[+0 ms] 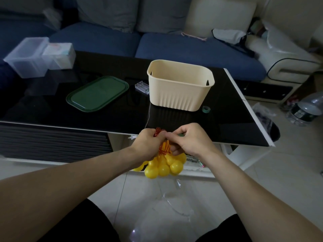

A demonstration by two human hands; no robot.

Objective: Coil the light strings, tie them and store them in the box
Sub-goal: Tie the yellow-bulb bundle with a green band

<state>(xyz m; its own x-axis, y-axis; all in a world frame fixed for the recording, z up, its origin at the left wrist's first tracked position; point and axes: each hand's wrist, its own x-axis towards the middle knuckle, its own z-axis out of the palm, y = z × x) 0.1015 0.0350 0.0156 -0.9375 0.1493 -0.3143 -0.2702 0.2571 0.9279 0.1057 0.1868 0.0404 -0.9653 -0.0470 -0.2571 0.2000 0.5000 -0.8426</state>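
Both hands (167,139) grip the coiled light string (164,163); cream box (180,88)'s inside is hidden.

My arms are bare from the wrists back to the edge of the view, with no sleeves, watch or rings on show. My left hand (148,142) and right hand (190,140) wear no gloves. On my legs I have black shorts (83,224), plain, no print or seams visible.
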